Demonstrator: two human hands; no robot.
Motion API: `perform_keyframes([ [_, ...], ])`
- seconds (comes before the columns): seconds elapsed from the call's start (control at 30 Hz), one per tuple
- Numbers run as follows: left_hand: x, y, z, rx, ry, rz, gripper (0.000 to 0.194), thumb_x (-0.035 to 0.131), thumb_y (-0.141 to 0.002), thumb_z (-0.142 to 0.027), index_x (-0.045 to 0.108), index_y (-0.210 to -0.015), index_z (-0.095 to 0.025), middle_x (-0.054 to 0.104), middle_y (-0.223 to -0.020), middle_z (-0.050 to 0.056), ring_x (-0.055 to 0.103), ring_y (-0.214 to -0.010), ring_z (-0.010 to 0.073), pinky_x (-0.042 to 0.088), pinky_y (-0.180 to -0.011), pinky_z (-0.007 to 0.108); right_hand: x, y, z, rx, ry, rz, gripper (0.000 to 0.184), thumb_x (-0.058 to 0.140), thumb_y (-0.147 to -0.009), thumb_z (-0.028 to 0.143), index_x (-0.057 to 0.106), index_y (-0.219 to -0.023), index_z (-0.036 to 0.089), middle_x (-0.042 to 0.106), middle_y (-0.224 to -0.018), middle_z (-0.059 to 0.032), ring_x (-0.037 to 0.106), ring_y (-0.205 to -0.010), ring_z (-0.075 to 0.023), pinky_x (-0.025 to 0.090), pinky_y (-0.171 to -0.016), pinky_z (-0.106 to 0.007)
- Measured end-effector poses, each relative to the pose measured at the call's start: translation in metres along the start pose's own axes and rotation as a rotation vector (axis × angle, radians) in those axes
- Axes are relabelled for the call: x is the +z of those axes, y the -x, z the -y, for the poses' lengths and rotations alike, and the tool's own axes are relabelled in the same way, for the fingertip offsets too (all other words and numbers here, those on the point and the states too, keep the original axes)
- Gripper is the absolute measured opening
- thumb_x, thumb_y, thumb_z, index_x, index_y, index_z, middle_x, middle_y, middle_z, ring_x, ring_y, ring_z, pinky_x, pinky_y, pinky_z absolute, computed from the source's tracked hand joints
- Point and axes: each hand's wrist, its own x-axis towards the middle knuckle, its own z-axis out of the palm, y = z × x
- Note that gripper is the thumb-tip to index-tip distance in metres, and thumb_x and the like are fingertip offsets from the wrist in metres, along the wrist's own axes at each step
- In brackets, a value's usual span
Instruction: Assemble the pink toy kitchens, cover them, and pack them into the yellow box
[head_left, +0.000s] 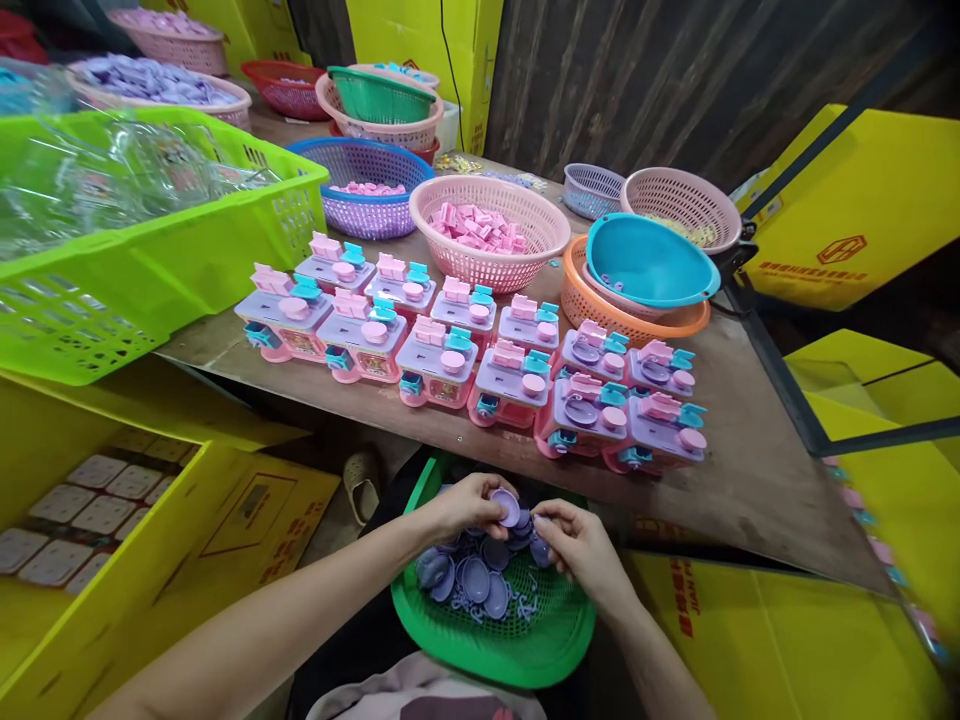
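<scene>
My left hand (472, 505) pinches a small round purple toy dish (506, 508) between thumb and fingers. Close beside it, the fingertips of my right hand (576, 540) are pressed together; what they hold is too small to make out. Both hands are above a green plastic basket (495, 665) on my lap. Inside the basket lie several more purple dishes (475, 580) and small purple hook-like pieces (527, 603). On the table ahead stand rows of pink and purple toy kitchen units (437, 362); some of them have a purple dish (582, 411) set in the top.
A lime green crate (202, 262) of clear plastic parts stands at left. Behind the toys are a pink basket (491, 268) of pink pieces, a blue basket (360, 215) and a turquoise bowl (651, 262). Yellow cartons (262, 510) flank the table (765, 480); a dark metal frame (780, 360) rises at right.
</scene>
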Motion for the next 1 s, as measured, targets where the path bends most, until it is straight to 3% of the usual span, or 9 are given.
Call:
perform_keyframes([
  [0.07, 0.007, 0.005, -0.005, 0.048, -0.082, -0.014, 0.029, 0.062, -0.068, -0.028, 0.058, -0.091, -0.011, 0.062, -0.067, 0.002, 0.058, -0.05, 0.0104, 0.047, -0.053, 0.022, 0.0, -0.002, 0.003, 0.07, -0.161, 0.034, 0.035, 0.062, -0.073, 0.045, 0.058, -0.09, 0.015, 0.059, -0.056, 0.0013, 0.052, -0.042, -0.0102, 0.036, -0.036, -0.017],
  [0.17, 0.017, 0.013, -0.011, 0.166, -0.265, -0.117, 0.023, 0.052, -0.078, -0.031, 0.062, -0.088, -0.013, 0.061, -0.062, 0.0, 0.056, -0.049, 0.0106, 0.043, -0.048, 0.02, 0.005, -0.003, 0.01, 0.019, -0.3, 0.049, 0.031, 0.063, -0.075, 0.041, 0.056, -0.086, 0.014, 0.067, -0.078, -0.0065, 0.062, -0.063, -0.0137, 0.046, -0.052, -0.021],
  [0.3, 0.027, 0.024, -0.017, 0.323, -0.492, -0.3, 0.027, 0.042, -0.086, -0.029, 0.066, -0.093, -0.018, 0.065, -0.069, -0.001, 0.056, -0.051, 0.0099, 0.041, -0.049, 0.018, 0.017, 0.0, 0.023, -0.149, -0.22, -0.042, 0.024, 0.063, -0.077, 0.037, 0.06, -0.086, 0.015, 0.065, -0.08, -0.0035, 0.059, -0.067, -0.0115, 0.046, -0.057, -0.021],
  [0.4, 0.031, 0.029, -0.02, 0.421, -0.648, -0.416, 0.027, 0.043, -0.086, -0.023, 0.066, -0.1, -0.022, 0.07, -0.083, 0.001, 0.063, -0.069, 0.0128, 0.045, -0.063, 0.02, 0.025, 0.003, 0.033, -0.21, -0.151, -0.133, 0.025, 0.063, -0.078, 0.035, 0.061, -0.094, 0.017, 0.064, -0.078, -0.0018, 0.058, -0.066, -0.0122, 0.046, -0.056, -0.022],
  [0.5, 0.032, 0.029, -0.021, 0.443, -0.792, -0.502, 0.028, 0.046, -0.085, -0.021, 0.065, -0.106, -0.02, 0.07, -0.094, 0.004, 0.065, -0.081, 0.0163, 0.046, -0.073, 0.022, 0.031, 0.003, 0.039, -0.278, -0.074, -0.199, 0.019, 0.059, -0.081, 0.033, 0.063, -0.089, 0.017, 0.064, -0.081, -0.003, 0.06, -0.074, -0.0142, 0.049, -0.066, -0.025],
  [0.7, 0.033, 0.03, -0.024, 0.539, -0.937, -0.526, 0.026, 0.046, -0.085, -0.015, 0.064, -0.102, -0.022, 0.071, -0.089, 0.003, 0.066, -0.076, 0.0157, 0.046, -0.069, 0.022, 0.034, -0.001, 0.047, -0.435, 0.083, -0.259, 0.016, 0.055, -0.084, 0.028, 0.067, -0.09, 0.02, 0.062, -0.092, -0.0038, 0.06, -0.083, -0.0147, 0.048, -0.07, -0.024],
  [0.83, 0.034, 0.032, -0.03, 0.562, -0.946, -0.551, 0.024, 0.046, -0.085, -0.015, 0.064, -0.101, -0.021, 0.071, -0.089, 0.003, 0.066, -0.075, 0.0153, 0.047, -0.069, 0.022, 0.035, -0.001, 0.053, -0.424, 0.142, -0.32, 0.015, 0.056, -0.084, 0.029, 0.065, -0.093, 0.021, 0.063, -0.09, -0.0021, 0.06, -0.08, -0.0136, 0.047, -0.07, -0.024],
  [1.0, 0.033, 0.035, -0.037, 0.549, -1.011, -0.576, 0.022, 0.046, -0.085, -0.017, 0.065, -0.098, -0.02, 0.071, -0.082, 0.003, 0.066, -0.073, 0.015, 0.048, -0.068, 0.021, 0.036, 0.001, 0.059, -0.419, 0.196, -0.329, 0.012, 0.057, -0.084, 0.03, 0.064, -0.084, 0.021, 0.063, -0.079, 0.0002, 0.059, -0.073, -0.0125, 0.046, -0.065, -0.023],
])
